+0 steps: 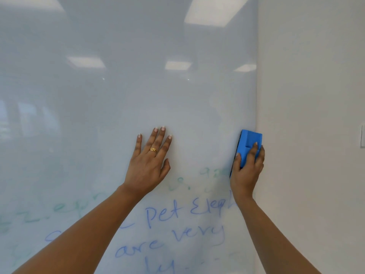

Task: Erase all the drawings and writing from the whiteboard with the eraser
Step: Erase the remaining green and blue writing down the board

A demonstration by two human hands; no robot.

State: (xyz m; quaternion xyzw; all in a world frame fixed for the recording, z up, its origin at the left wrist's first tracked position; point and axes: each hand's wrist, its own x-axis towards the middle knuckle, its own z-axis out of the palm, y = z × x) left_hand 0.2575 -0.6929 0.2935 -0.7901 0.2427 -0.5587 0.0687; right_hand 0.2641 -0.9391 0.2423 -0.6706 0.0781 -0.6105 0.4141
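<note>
A glossy whiteboard (126, 99) fills most of the head view. My right hand (245, 173) grips a blue eraser (249, 143) and holds it against the board at its right edge. Flat on the board with fingers spread lies my left hand (150, 161), a gold ring on one finger. Blue writing (177, 230) reading "pet Eleph", "are very" runs across the lower board, partly behind my arms. Faint, smeared green writing (59, 210) lies to the lower left, and more faint green marks (209, 172) sit just left of the eraser. The upper board is wiped clean.
The whiteboard's right edge (256, 86) meets a plain off-white wall (308, 95). A white wall plate (362, 135) shows at the far right border. Ceiling lights reflect in the board's upper part.
</note>
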